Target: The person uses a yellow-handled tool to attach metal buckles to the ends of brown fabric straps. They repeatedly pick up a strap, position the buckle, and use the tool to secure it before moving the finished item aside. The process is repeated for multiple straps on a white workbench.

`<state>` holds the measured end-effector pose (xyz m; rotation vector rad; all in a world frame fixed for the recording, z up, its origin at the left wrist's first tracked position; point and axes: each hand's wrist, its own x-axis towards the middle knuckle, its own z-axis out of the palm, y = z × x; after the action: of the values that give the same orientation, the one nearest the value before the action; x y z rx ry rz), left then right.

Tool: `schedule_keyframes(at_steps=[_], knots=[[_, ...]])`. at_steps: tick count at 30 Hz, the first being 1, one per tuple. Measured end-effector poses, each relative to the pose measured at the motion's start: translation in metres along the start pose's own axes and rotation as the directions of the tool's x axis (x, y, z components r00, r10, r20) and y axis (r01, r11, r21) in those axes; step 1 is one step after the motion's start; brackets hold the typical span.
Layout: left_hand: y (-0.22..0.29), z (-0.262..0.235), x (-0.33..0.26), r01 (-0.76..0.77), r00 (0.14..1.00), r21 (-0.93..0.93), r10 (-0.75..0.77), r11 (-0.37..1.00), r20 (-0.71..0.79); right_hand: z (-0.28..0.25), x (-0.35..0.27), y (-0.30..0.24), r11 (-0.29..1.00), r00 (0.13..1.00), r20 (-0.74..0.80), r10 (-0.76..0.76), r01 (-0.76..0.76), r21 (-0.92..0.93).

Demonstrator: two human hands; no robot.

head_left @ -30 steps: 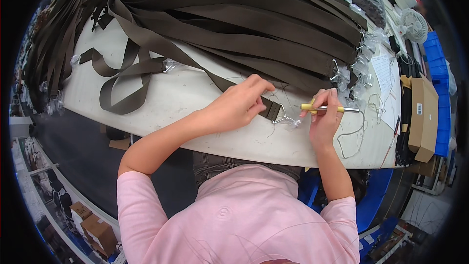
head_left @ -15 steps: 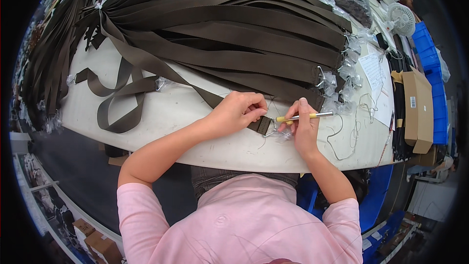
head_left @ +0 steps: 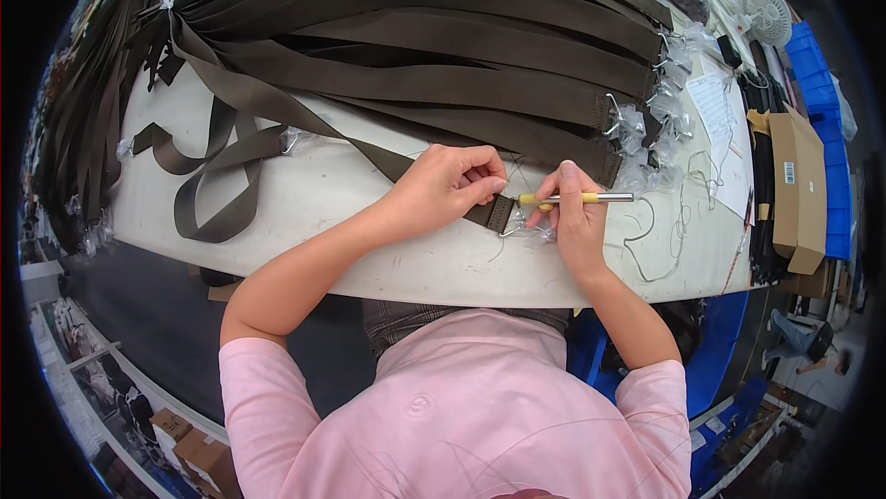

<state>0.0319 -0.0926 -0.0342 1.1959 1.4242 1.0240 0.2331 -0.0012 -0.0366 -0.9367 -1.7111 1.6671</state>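
Over the end of a dark brown webbing strap (head_left: 388, 164) is my left hand (head_left: 452, 183), thumb and index finger pinched together. What they pinch is too small to make out; fine threads show beside the fingertips. The strap's stitched end (head_left: 499, 214) carries a metal hook, with clear plastic wrap (head_left: 537, 235) around the hardware. In my right hand (head_left: 574, 217) is a slim pen-shaped tool (head_left: 616, 197) with a yellow grip and a silver barrel. It lies almost level, its yellow end pointing left toward the left fingertips and the strap end.
A large bundle of brown straps (head_left: 397, 33), tied at the left, spreads over the white table (head_left: 443, 268). Wrapped metal hooks (head_left: 632, 125) line its right end. Loose thread (head_left: 678, 231), papers (head_left: 715, 111), an open cardboard box (head_left: 798, 194), blue bins (head_left: 835, 176) and a small fan (head_left: 765, 14) stand right.
The whole view has shifted, so the table sits slightly higher. The pen-shaped tool has tipped to nearly level. Both hands stay by the strap end. A person now shows at the far right.
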Motion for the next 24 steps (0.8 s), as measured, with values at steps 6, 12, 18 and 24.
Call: schedule_keyframes(at_steps=[6,12,18,24], knots=[[-0.0001,-0.0005,0.0006,0.007,1.000,0.008,-0.007,1.000,0.012,0.0003,0.0003,-0.0001,1.000,1.000,0.007,0.008,-0.008,-0.011],[-0.0013,-0.0006,0.0013,0.006,1.000,0.002,-0.006,1.000,0.018,0.0000,0.0007,0.0005,1.000,1.000,0.013,-0.001,0.001,-0.021],[-0.0004,-0.0002,0.0010,0.001,1.000,0.010,-0.001,1.000,0.016,0.0001,0.0009,0.0005,1.000,1.000,0.017,-0.006,0.007,-0.028],[0.0007,0.0002,0.0000,-0.029,1.000,-0.020,0.029,0.999,-0.003,0.0002,0.0013,-0.0002,0.999,1.000,0.013,-0.015,0.016,-0.037]])
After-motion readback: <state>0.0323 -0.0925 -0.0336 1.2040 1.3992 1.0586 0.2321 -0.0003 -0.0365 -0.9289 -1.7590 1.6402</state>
